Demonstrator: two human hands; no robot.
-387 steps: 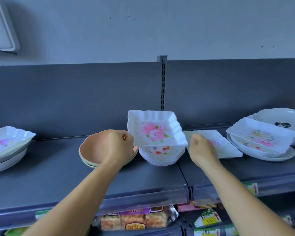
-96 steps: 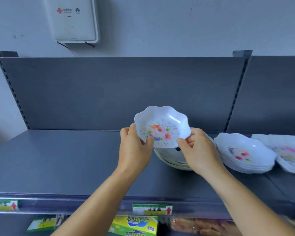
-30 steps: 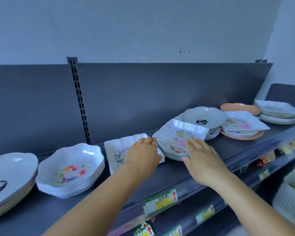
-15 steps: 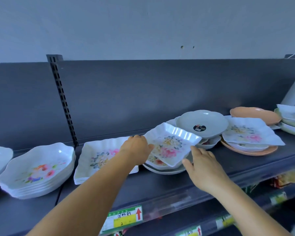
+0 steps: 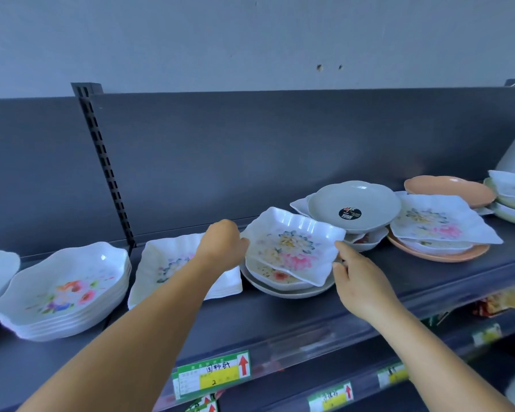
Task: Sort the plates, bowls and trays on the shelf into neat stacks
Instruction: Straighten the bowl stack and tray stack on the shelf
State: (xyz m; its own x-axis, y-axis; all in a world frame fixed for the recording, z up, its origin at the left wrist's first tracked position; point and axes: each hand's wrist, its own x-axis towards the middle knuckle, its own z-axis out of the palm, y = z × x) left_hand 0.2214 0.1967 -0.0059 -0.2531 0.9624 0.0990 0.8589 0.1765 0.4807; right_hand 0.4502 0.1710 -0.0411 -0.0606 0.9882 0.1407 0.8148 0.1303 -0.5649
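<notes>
A square white tray with a flower print point(image 5: 292, 245) sits tilted on a small pile of round dishes point(image 5: 283, 288) in the middle of the dark shelf point(image 5: 280, 316). My left hand point(image 5: 222, 242) grips the tray's left edge. My right hand point(image 5: 356, 278) pinches its right corner. Left of them lies a stack of square flowered trays point(image 5: 167, 263), partly behind my left forearm. Further left stands a stack of scalloped flowered bowls point(image 5: 63, 289).
A grey plate with a black sticker point(image 5: 354, 206) tops a pile behind the tray. To the right a square flowered tray point(image 5: 440, 221) lies on orange and white plates, with an orange plate point(image 5: 449, 190) and more dishes point(image 5: 512, 197) beyond. Price tags point(image 5: 213, 373) line the shelf edge.
Both hands have closed in on the tilted square tray: the left now grips its left edge, the right has risen to pinch its right corner. The view has shifted slightly.
</notes>
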